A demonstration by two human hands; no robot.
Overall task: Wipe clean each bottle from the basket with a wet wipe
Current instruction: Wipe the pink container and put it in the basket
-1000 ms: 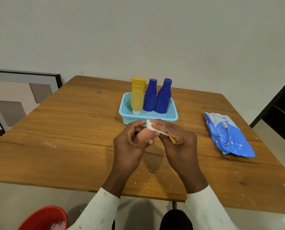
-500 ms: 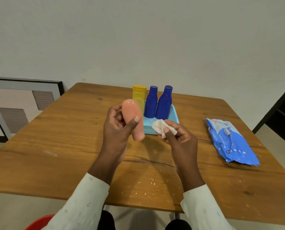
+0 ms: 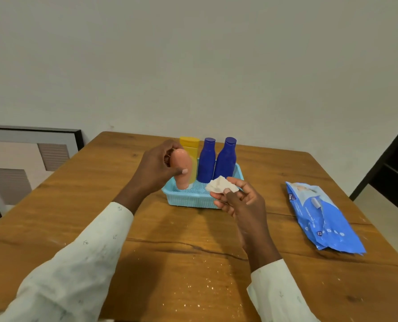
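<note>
Head camera looks down at a brown wooden table (image 3: 193, 263) that stands against a pale wall. Its near edge runs along the bottom of the picture, and there is lots of bare wood between that edge and the blue basket (image 3: 188, 199). The basket sits in the middle of the table, toward the far side. A yellow bottle (image 3: 191, 147) and two dark blue bottles (image 3: 207, 161) (image 3: 226, 161) stand up in it, side by side. The left hand (image 3: 156, 168) curls its fingers and thumb around a pink bottle (image 3: 181, 168) and holds it upright at the left end of the basket, just in front of the yellow one. Its bottom end is down inside the basket; I cannot tell if it touches the floor of it. The right hand (image 3: 239, 201) pinches a scrunched white wipe (image 3: 220, 185) at the front right of the basket, a little apart from the pink bottle. A blue pack of wipes (image 3: 321, 217) lies flat far off to the right, near the table's right edge.
</note>
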